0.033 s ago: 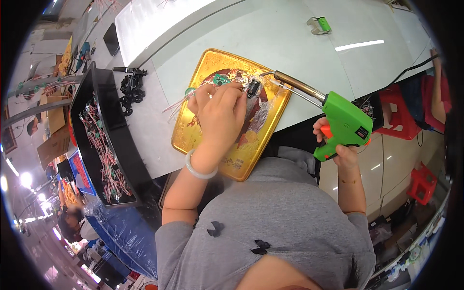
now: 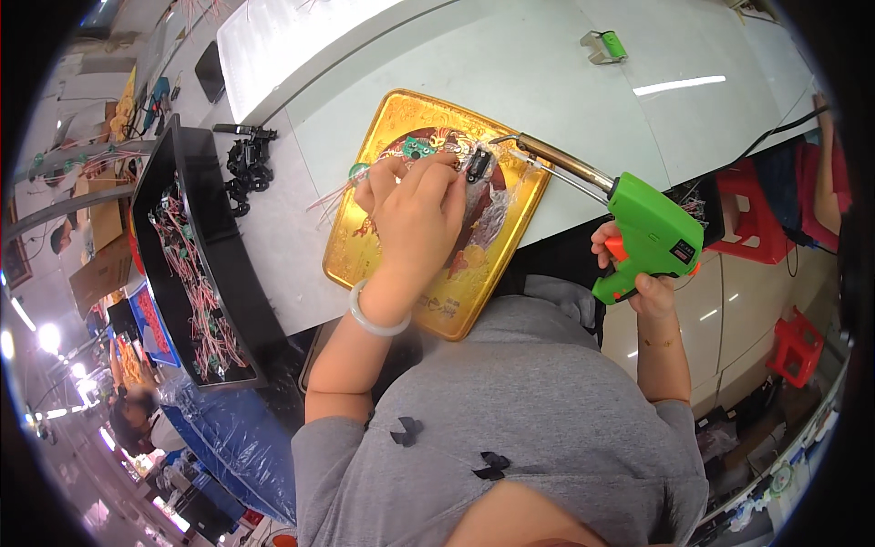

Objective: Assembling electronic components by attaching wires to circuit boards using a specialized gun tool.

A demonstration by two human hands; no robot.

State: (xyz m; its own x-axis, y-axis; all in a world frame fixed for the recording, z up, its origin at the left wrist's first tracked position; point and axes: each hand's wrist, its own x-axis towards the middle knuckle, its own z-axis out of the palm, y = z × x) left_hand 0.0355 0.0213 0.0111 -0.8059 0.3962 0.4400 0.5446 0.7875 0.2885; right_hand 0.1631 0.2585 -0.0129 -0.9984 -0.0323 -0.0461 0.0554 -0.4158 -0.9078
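Observation:
My right hand is wrapped around the handle of a green soldering gun, fingers beside its orange trigger. The gun's long metal barrel points left, and its thin bent tip ends by a small black component on a gold tin tray. Over the tray, my left hand has its fingers bent and pinched together beside that component; what they hold is hidden. A small green circuit board lies just beyond the knuckles. Thin pink and white wires stick out left of the hand from another green piece.
On the left stands a black bin with several wired green boards. Black plastic parts lie beside it. A small metal holder with a green piece sits at the far right of the table. Red stools stand on the floor.

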